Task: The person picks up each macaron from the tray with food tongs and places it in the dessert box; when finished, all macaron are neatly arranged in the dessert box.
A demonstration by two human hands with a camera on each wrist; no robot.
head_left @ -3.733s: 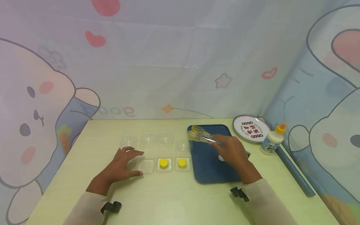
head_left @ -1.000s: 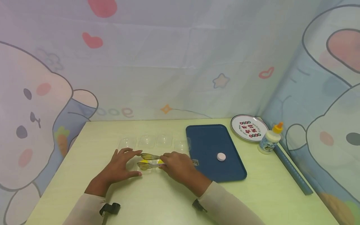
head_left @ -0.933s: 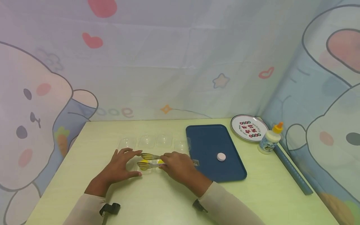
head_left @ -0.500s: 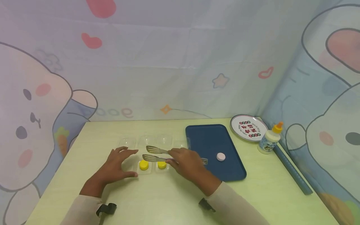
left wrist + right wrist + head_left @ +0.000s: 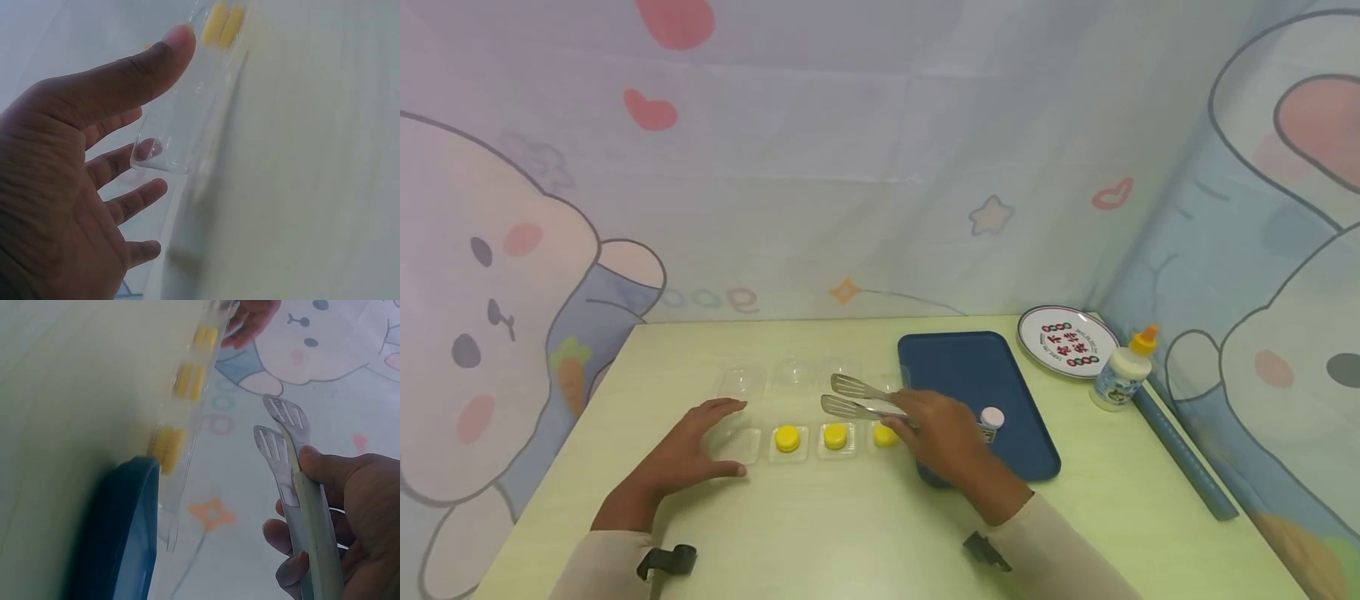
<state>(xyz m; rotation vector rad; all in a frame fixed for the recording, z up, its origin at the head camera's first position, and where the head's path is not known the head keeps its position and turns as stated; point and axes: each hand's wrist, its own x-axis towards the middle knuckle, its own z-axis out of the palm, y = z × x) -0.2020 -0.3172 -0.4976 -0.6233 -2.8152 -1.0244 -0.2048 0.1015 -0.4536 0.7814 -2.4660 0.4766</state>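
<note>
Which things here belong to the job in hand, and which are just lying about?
Apparently in the job: right hand, tongs it grips, left hand, clear packaging, three yellow rounds, blue tray, pale pink round.

Seemingly just lying about: printed plate, yellow-capped bottle, dark blue bar.

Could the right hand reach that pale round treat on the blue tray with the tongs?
Probably yes: the pale round treat lies near the right hand, mostly uncovered, though the tongs point away from it and would need turning.
</note>
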